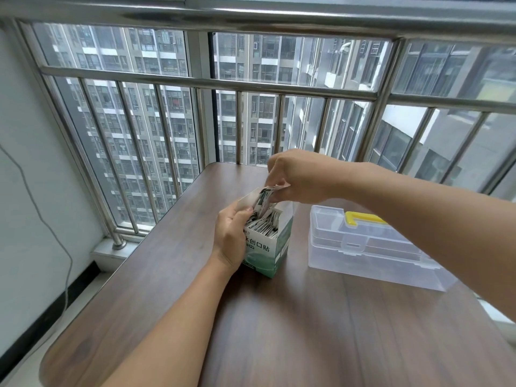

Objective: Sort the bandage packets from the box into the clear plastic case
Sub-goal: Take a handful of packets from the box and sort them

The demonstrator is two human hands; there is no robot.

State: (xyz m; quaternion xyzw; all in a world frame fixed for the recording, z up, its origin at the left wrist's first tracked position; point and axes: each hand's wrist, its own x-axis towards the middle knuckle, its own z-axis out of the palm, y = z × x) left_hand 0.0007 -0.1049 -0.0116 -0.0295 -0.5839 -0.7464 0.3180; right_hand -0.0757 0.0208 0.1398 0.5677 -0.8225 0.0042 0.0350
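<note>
Now steadying box (pixel 265 244) at tabletop (pixel 279 331) centre with left hand (pixel 231 236); pinching light, slippery, floppy packets (pixel 265 198) by top edges with right hand (pixel 296 177); case (pixel 363 247) shut at three o'clock.

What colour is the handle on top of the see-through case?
Yellow. The handle sits on the closed clear plastic case, seen in the head view.

Box (pixel 265 244) on table (pixel 279 331), case (pixel 371 247) right; packets (pixel 265 224) apparently inside box.
</note>
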